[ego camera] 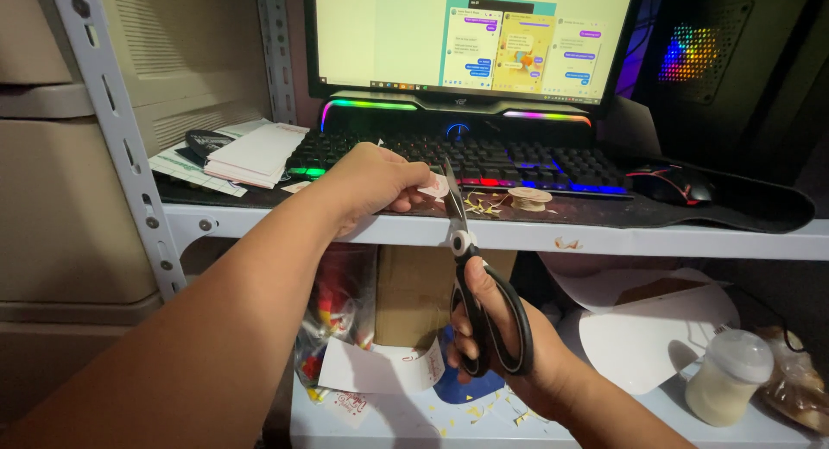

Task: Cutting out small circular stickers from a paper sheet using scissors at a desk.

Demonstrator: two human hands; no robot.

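Note:
My left hand (pixel 371 183) pinches a small round piece of pale paper (pixel 434 186) in front of the shelf edge. My right hand (pixel 501 345) grips black-handled scissors (pixel 471 276) by the loops, blades pointing up. The blade tips (pixel 450 177) meet the right side of the paper piece. Both hands hover just before the metal shelf (pixel 604 237) that carries a lit keyboard (pixel 484 160).
On the shelf sit a small spool of twine (pixel 528 198), a mouse (pixel 673 184), a monitor (pixel 471 39) and a stack of papers (pixel 250 151). Below lie a cardboard box (pixel 414 298), white paper sheets (pixel 648 328), a plastic bottle (pixel 730 376) and paper scraps (pixel 471 410).

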